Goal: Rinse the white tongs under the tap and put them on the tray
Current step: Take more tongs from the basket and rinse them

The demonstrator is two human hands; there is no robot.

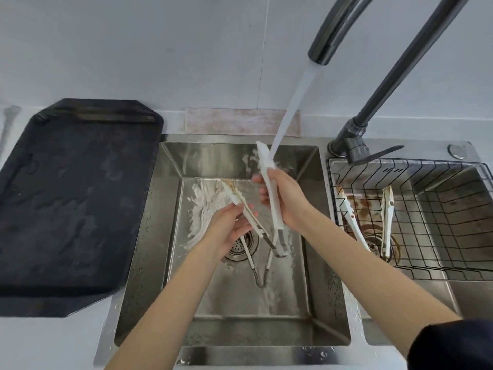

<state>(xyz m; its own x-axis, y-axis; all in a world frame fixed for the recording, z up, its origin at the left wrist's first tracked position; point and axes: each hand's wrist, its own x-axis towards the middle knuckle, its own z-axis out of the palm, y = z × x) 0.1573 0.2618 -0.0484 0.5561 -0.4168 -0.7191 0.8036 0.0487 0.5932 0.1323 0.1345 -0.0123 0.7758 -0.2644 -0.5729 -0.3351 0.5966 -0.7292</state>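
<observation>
White tongs (270, 182) were gripped by the right hand (286, 202) under the tap (324, 46) stream at centre frame; another pair (241, 206) was held by the left hand (230, 227).

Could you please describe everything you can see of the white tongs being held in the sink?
The white tongs are one long pair, two white arms that look like plastic, joined by a dark metal spring end low near the drain. They are spread wide open over the sink. The right hand grips one arm, whose tip points up into the water stream. The left hand holds the other arm, whose tip carries brown residue. Both arms look wet.
</observation>
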